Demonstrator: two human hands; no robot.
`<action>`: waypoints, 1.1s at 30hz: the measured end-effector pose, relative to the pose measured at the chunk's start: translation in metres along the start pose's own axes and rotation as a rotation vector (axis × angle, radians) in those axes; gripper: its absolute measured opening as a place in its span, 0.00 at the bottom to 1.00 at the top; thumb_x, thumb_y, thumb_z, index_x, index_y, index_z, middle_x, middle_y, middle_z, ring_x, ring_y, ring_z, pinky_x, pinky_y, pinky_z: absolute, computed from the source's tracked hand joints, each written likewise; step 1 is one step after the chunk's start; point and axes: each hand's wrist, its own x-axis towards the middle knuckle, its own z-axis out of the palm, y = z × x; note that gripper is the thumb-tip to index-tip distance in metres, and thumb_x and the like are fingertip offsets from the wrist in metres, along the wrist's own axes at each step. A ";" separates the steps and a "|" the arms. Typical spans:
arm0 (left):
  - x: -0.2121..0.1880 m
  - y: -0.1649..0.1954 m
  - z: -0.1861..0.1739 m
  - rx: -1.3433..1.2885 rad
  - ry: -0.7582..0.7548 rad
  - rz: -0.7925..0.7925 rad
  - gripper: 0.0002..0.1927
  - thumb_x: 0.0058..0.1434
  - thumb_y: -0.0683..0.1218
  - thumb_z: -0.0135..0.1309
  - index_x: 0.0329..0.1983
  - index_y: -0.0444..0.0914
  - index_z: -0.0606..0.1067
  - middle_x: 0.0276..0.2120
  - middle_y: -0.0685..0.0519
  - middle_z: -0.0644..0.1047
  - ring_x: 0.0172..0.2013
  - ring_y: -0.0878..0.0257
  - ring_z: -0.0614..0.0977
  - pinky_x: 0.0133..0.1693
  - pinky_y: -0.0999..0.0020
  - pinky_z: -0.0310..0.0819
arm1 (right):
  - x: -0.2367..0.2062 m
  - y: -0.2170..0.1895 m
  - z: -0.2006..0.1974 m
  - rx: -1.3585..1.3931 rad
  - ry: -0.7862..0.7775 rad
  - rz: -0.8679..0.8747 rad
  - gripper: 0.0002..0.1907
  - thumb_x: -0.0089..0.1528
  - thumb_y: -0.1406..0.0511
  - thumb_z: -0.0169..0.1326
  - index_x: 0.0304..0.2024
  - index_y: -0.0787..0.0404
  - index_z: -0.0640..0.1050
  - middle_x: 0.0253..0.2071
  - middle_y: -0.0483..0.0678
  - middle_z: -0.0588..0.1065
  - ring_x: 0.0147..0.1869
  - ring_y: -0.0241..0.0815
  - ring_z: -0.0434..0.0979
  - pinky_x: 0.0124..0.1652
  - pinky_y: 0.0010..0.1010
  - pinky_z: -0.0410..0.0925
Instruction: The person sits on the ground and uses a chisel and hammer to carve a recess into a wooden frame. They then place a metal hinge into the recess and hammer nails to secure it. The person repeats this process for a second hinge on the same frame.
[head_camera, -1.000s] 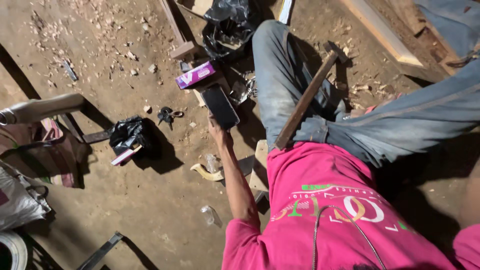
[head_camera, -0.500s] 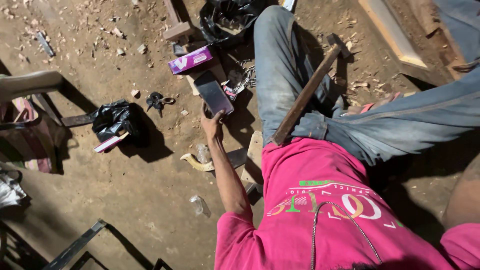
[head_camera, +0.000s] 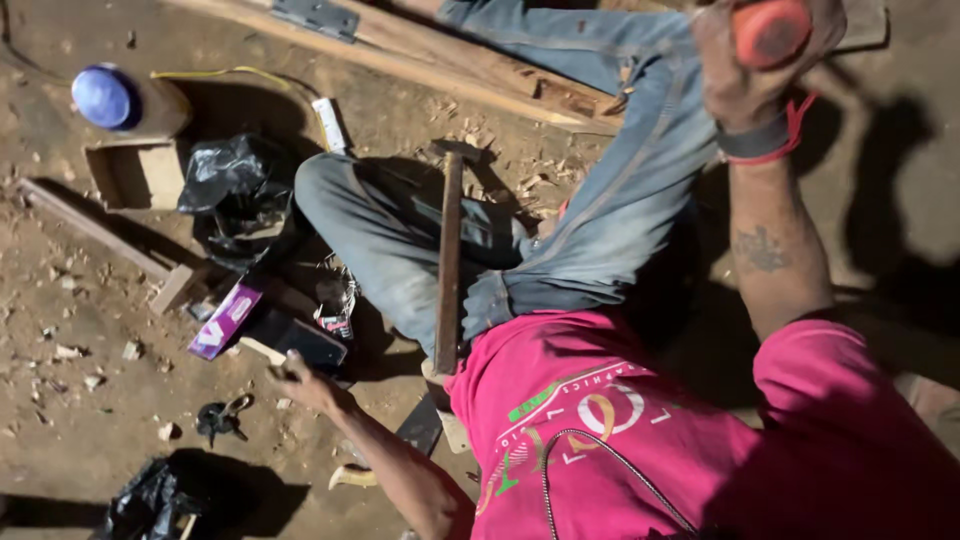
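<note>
Dim warm light, hard shadows, blurred edges.

The person wears a pink printed T-shirt (head_camera: 640, 430), faded blue jeans (head_camera: 600, 220), and dark and red wristbands (head_camera: 765, 140).

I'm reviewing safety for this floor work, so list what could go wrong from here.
1. The hammer lies loose across the jeans leg; any shift of that leg could tip it onto the ground.
2. The left hand reaches to the dark phone on the dirt among wood chips, where it might get scratched or stepped on.
3. The right hand grips an orange object raised close to the head; a slip could strike the face.
</note>
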 end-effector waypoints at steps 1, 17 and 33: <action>0.001 0.000 0.003 0.202 0.071 0.099 0.38 0.69 0.57 0.62 0.71 0.31 0.61 0.64 0.37 0.71 0.59 0.49 0.76 0.57 0.55 0.76 | -0.005 -0.004 -0.005 -0.026 -0.034 -0.024 0.34 0.68 0.58 0.66 0.67 0.62 0.62 0.64 0.58 0.65 0.68 0.55 0.67 0.66 0.51 0.62; -0.021 -0.053 -0.026 0.693 0.169 -0.022 0.35 0.60 0.51 0.61 0.67 0.29 0.67 0.63 0.31 0.69 0.64 0.37 0.71 0.66 0.48 0.62 | -0.086 -0.021 0.035 -1.105 -0.350 -0.765 0.16 0.75 0.68 0.39 0.61 0.68 0.71 0.62 0.55 0.72 0.67 0.44 0.74 0.63 0.33 0.67; -0.019 -0.035 -0.019 0.693 0.150 -0.022 0.58 0.38 0.58 0.76 0.69 0.31 0.63 0.59 0.33 0.73 0.59 0.39 0.75 0.59 0.52 0.69 | -0.059 -0.081 0.034 0.809 -0.513 -0.036 0.07 0.71 0.71 0.49 0.50 0.71 0.71 0.55 0.57 0.71 0.60 0.48 0.73 0.61 0.35 0.68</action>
